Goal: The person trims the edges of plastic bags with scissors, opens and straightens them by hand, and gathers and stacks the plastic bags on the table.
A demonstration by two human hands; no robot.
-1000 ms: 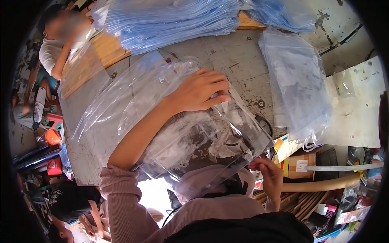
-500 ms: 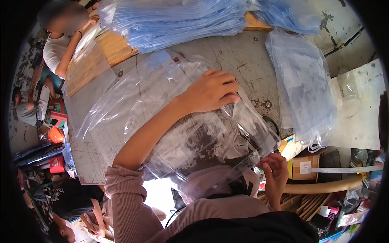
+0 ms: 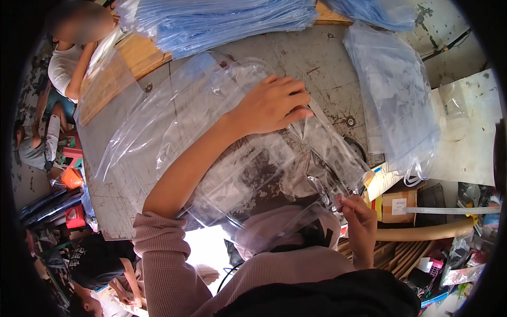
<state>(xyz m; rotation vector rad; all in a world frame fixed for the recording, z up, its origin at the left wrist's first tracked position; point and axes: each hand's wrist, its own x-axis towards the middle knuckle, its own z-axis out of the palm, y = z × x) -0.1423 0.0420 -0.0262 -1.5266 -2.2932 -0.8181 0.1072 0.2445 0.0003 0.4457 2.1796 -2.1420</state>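
Observation:
A clear plastic bag [image 3: 243, 169] with shiny folds lies over the grey worktable's front edge and hangs toward my body. My left hand [image 3: 272, 105] rests on its upper part, fingers curled and thumb closed on the bag's edge. At the lower right, my right hand [image 3: 360, 219] pinches the bag's near corner between thumb and fingertips. More clear plastic sheeting [image 3: 142, 127] spreads to the left under my left forearm. Black scissor handles [image 3: 356, 148] show partly beside the bag's right edge.
Bluish plastic sheets [image 3: 227, 26] are stacked at the back, with another plastic pile [image 3: 396, 100] on the right. A person [image 3: 66, 66] sits at the back left; another, in black [image 3: 100, 261], is lower left. A cardboard box [image 3: 393, 206] stands below the table's right side.
My right hand has risen slightly with the bag's corner, its fingertips now over the plastic. My left hand keeps its hold on the bag's edge. The camera view has shifted a little.

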